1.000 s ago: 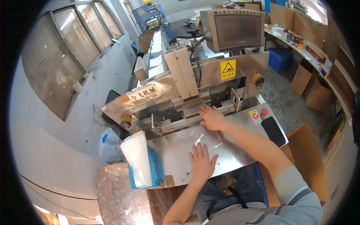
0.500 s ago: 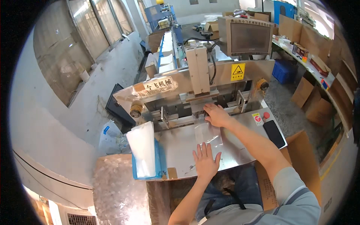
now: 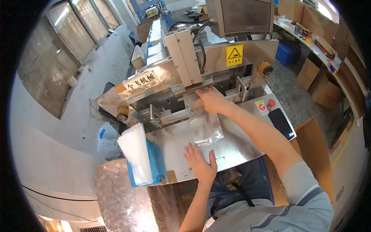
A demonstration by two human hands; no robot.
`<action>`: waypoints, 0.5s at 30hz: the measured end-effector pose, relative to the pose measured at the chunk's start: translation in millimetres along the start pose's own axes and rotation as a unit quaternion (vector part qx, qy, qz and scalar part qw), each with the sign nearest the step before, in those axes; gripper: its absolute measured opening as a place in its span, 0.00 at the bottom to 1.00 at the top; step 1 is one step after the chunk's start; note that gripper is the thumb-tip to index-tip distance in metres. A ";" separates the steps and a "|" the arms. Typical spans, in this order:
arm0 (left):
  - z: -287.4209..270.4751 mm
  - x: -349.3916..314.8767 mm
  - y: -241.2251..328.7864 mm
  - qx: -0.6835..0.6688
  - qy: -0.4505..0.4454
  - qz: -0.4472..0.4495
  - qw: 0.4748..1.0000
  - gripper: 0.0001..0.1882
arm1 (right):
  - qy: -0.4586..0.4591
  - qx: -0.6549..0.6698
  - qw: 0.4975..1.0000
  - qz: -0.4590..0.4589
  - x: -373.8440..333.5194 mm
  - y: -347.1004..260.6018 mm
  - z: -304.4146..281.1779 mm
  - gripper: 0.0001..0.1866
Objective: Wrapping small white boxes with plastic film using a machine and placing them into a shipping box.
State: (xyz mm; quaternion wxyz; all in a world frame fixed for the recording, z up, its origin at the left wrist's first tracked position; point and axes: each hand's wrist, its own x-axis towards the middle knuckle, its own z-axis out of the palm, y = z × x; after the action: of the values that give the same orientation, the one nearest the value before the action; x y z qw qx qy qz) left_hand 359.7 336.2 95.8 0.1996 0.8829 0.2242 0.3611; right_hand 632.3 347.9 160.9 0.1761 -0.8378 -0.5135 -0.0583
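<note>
A clear plastic bag lies flat on the steel worktable of a press-like machine, its far end reaching toward the metal block beneath the press head. Over that far end rests my right hand, fingers stretched left at the block under the press bar; the fingertips are partly hidden. My left hand hovers or lies just in front of the bag's near edge, palm down, fingers and thumb apart, holding nothing. Left of it, a stack of white translucent sheets or bags leans in a blue holder.
A black phone and a red push button are on the table's right side. A monitor stands behind the machine. Open cardboard flanks me at right; a plastic-lined box stands at left.
The view has shifted, so the machine appears higher and further left. My right hand's fingers now reach further toward the press bar. My left hand stays open, slightly apart from the bag's near edge.
</note>
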 end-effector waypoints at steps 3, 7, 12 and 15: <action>-2.3 -1.0 -0.2 -0.021 0.029 -0.006 0.999 0.36 | 0.004 -0.011 1.000 -0.004 4.0 -0.9 -1.1 0.24; -1.3 -3.4 -3.8 -0.017 0.040 -0.014 0.999 0.36 | -0.006 -0.036 0.999 -0.011 7.6 -0.2 -2.4 0.26; -0.4 -3.0 -7.0 -0.031 0.048 -0.019 0.998 0.35 | 0.081 0.162 0.984 -0.007 -38.6 14.7 5.6 0.29; -1.3 -2.2 -6.6 -0.044 0.044 -0.016 0.998 0.34 | 0.053 0.355 0.923 0.139 -102.7 3.3 -4.7 0.31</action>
State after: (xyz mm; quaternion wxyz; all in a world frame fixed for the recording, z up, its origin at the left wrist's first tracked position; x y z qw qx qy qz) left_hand 355.7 340.6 92.0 0.2337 0.8530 0.2310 0.4056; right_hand 587.8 258.7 135.9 0.4954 -0.7791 -0.3685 0.1090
